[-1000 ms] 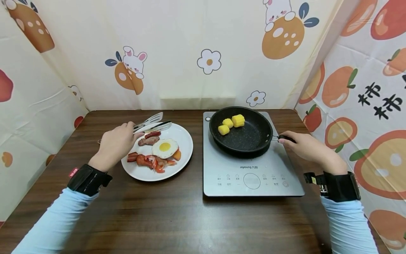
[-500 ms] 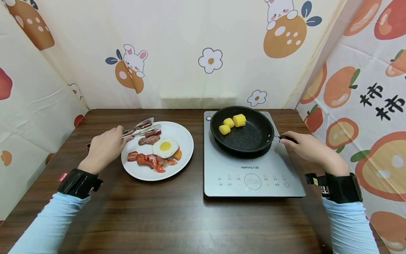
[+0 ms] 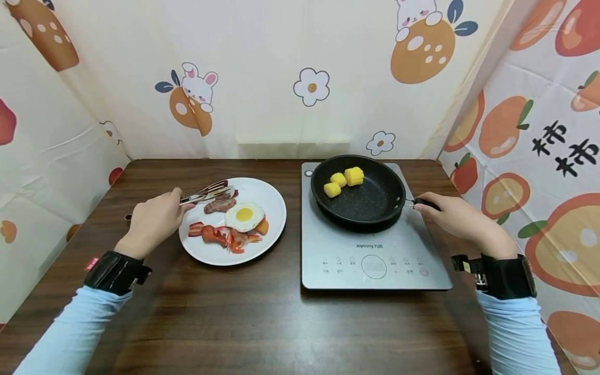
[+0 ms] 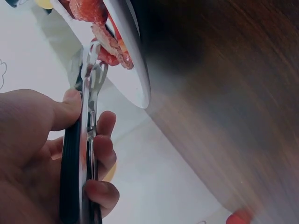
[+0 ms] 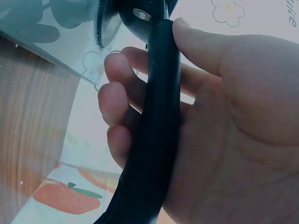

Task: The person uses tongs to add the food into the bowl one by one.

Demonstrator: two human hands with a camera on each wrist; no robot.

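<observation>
Head view: left hand grips tongs, arms pressed together, tips on sausage piece at far side of white plate. Plate also carries fried egg, meat slice and shrimp. Right hand curls round pan handle; black pan sits on induction cooker, three corn pieces inside. Judged step: picking food off plate with tongs. Next move calls for firm pinch, steady lift, pan held level
</observation>
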